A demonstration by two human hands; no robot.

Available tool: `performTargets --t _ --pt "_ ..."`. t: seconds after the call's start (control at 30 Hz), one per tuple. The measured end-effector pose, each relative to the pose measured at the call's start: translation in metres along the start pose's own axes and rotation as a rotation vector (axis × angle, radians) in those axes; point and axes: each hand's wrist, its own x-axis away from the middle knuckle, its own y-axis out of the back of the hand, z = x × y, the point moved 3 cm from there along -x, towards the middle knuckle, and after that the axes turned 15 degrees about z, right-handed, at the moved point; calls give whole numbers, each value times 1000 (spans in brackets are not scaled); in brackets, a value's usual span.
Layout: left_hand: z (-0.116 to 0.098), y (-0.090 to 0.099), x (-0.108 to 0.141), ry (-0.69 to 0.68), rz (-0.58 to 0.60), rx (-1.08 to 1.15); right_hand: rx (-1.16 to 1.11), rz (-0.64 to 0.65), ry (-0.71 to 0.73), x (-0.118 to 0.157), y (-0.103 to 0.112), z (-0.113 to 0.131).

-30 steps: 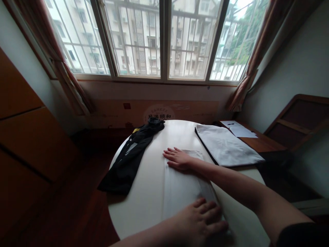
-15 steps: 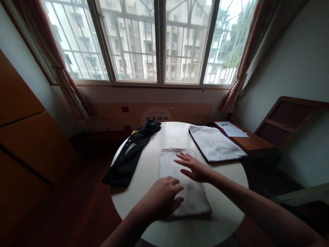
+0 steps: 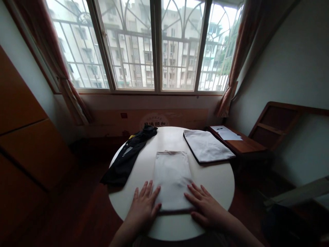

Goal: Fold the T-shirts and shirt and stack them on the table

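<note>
A folded white cloth [image 3: 172,178] lies flat on the round white table [image 3: 169,226], its long sides running away from me. At its near left edge my left hand [image 3: 144,205] rests with fingers spread. My right hand [image 3: 204,205] is on the near right edge, fingers also apart and touching the fabric. Neither hand grips anything. A black garment [image 3: 127,159] with a small yellow patch lies along the table's left side. Folded white fabric with a dark edge [image 3: 208,145] is at the back right.
Beyond the table's right side stands a wooden chair [image 3: 272,125], near a brown surface [image 3: 248,145] bearing white papers [image 3: 226,133]. A printed box [image 3: 102,118] lies under the window, and orange cabinets [image 3: 23,147] stand at the left.
My left hand has moved left and opened out at the cloth's edge. My right hand has come down from the cloth's upper part to its near right edge. The view has shifted slightly.
</note>
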Motion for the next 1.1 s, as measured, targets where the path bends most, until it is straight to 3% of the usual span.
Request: performTargets --t 0.13,0.3,0.47,0.73,0.9,1.1 --pt "1 13 15 -124 -138 53 -40 -143 -41 8 1 1" --pt "-15 15 20 -344 -192 101 -19 -298 -48 9 1 9" --pt "-26 14 20 -441 -276 66 16 -346 -36 7 -5 8" --pt "-12 9 27 -488 -413 92 -136 -356 5 11 -2 4" --pt "-3 14 20 -411 -406 366 -281 -370 23 8 8 8" --pt "2 15 4 -396 -384 933 -556 -511 116 -1 6 3"
